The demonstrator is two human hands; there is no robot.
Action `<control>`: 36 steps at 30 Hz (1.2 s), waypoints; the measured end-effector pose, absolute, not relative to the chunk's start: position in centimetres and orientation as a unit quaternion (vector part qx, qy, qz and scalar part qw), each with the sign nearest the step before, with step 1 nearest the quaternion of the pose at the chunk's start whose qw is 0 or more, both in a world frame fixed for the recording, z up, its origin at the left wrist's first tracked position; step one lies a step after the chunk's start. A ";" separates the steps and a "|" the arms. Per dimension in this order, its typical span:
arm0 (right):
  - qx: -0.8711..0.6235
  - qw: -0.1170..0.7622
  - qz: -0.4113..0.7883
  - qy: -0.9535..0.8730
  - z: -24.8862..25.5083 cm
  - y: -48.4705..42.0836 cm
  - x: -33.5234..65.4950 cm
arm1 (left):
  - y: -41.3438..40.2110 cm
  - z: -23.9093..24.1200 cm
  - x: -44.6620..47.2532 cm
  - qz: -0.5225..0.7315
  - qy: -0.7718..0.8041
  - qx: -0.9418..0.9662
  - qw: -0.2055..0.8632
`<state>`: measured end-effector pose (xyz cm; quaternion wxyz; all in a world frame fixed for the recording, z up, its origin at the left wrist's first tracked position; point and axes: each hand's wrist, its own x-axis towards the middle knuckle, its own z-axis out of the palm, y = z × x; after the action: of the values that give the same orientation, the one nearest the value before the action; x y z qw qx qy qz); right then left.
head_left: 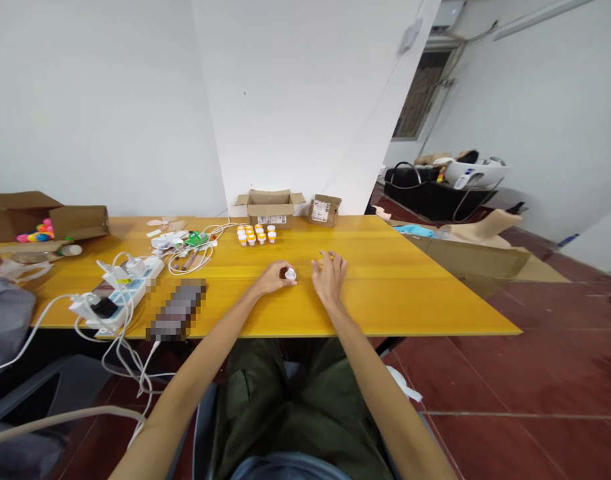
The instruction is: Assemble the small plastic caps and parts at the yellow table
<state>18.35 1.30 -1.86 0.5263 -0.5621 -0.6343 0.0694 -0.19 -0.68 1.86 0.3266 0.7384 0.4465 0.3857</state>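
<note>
1. Head view: the left hand (pixel 274 277) sits on the yellow table (pixel 385 293), fingers pinched together on a small white cap-like piece (pixel 290 274) that pokes out at the hand's 3 o'clock side.
2. Head view: the right hand (pixel 329 275) rests just beside it, fingers spread apart and loosely curled, holding nothing that I can see.
3. Head view, the key relation: the white piece lies at 9 o'clock from the right hand's fingertips, in the narrow gap between the two hands, near but not touching them. It is already in the left hand's grip, so the left is plainly the nearer.
4. Head view: the piece is too small to read a long axis; it looks roundish, low on the table surface or just above it, I cannot tell which.
5. Head view: at 12 o'clock from the hands, well apart, stands a cluster of small orange-and-white bottles (pixel 256 234), with an open cardboard box (pixel 270 206) behind them.
6. Head view: at 9 o'clock, a power strip (pixel 128 287) with tangled white cables (pixel 120 333).
</note>
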 end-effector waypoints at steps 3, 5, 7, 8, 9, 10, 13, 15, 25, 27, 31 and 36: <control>-0.592 0.486 0.090 -0.637 -2.6 1.9 18.5 | -0.7 1.8 -0.1 0.382 0.446 0.738 0.331; -0.589 0.470 0.097 -0.650 -2.8 2.0 18.6 | -0.7 1.8 -0.1 0.382 0.443 0.740 0.332; -0.582 0.464 0.094 -0.661 -2.7 2.0 18.6 | -0.7 1.8 -0.2 0.383 0.441 0.744 0.326; -0.580 0.465 0.088 -0.663 -2.6 1.9 18.5 | -0.7 1.9 -0.2 0.383 0.440 0.746 0.322; -0.581 0.468 0.082 -0.661 -2.4 1.7 18.5 | -0.7 1.9 -0.2 0.383 0.441 0.747 0.316; -0.582 0.473 0.078 -0.656 -2.3 1.6 18.3 | -0.8 1.9 -0.2 0.384 0.443 0.748 0.311; -0.577 0.497 0.095 -0.640 -1.8 1.2 17.8 | -0.7 1.9 -0.3 0.389 0.444 0.750 0.299; -0.560 0.519 0.124 -0.634 -1.5 1.0 17.4 | -0.7 1.9 -0.4 0.393 0.442 0.751 0.293; -0.443 0.577 0.253 -0.638 0.2 0.0 16.5 | -0.4 2.0 -0.7 0.422 0.453 0.737 0.272; -0.425 0.580 0.266 -0.643 0.5 -0.3 16.4 | -0.4 2.0 -0.7 0.423 0.458 0.739 0.256; -0.385 0.582 0.282 -0.658 0.9 -0.7 16.2 | -0.2 1.8 -0.7 0.422 0.452 0.748 0.240; -0.360 0.572 0.271 -0.685 0.9 -0.8 16.2 | 0.0 1.6 -0.8 0.416 0.439 0.760 0.237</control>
<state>16.15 -0.84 0.90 0.5722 -0.3602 -0.6852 0.2708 -0.83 -0.05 1.56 0.2373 0.7605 0.4389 0.4156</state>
